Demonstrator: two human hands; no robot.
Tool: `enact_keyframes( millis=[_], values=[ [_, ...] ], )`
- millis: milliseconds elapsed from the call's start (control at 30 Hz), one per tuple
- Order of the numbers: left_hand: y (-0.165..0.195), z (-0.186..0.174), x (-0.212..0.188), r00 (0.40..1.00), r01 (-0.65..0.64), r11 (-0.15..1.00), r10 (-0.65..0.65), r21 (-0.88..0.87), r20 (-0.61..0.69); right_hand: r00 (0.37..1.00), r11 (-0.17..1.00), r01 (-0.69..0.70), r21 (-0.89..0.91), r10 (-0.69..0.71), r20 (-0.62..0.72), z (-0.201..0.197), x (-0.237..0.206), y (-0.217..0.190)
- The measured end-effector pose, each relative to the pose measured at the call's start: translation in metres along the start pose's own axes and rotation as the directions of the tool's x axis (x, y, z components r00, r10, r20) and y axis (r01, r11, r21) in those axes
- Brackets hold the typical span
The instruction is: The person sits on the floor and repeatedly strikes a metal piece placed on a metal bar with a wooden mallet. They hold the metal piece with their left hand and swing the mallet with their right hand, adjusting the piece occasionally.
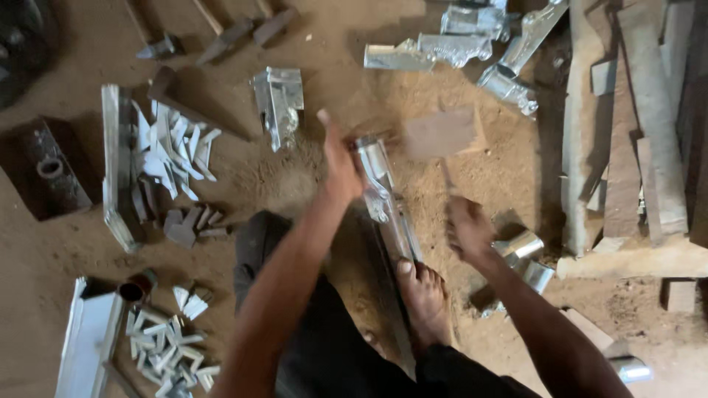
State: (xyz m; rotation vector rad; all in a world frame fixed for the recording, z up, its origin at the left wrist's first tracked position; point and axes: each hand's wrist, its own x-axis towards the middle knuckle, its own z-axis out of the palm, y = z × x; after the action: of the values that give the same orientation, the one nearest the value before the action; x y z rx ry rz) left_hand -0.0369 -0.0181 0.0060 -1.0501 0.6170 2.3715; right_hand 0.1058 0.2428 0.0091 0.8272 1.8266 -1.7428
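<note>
On the sandy brown dirt floor (295, 44), shaped work already lies about: a cluster of shiny ornate silver metal castings (472, 48) at the top, a long pale metal channel (112, 166) with a heap of small cut silver offcuts (173, 151) beside it on the left, and a second pile of short silver strips (166, 350) lower left. Grey wooden planks (649, 125) are stacked at the right.

The long shiny silver metal bar (387, 199) in hand lies on the ground at centre, running toward the person, its near end pinned under a bare foot (426, 295). By my judgement it is mid-shaping, with hammering not yet finished.

The left hand (341, 166) reaches forward, arm extended, closed around the bar's far end, steadying it. The right hand (466, 230) is clenched on the handle of a blurred square-headed wooden mallet (442, 133), raised just beside the bar.
</note>
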Motion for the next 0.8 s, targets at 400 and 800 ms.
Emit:
enact_keyframes(
  millis=[400,800],
  values=[
    [0.024,0.023,-0.086,0.547,-0.449,-0.841,0.007,0.301,0.837,0.986,0.998,-0.049,-0.050,0.041,-0.161,-0.064,-0.109,0.044],
    [-0.035,0.013,-0.031,0.862,-0.222,0.875,0.382,0.431,-0.333,0.986,0.996,0.077,-0.054,-0.084,-0.146,-0.039,-0.107,0.004]
  ],
)
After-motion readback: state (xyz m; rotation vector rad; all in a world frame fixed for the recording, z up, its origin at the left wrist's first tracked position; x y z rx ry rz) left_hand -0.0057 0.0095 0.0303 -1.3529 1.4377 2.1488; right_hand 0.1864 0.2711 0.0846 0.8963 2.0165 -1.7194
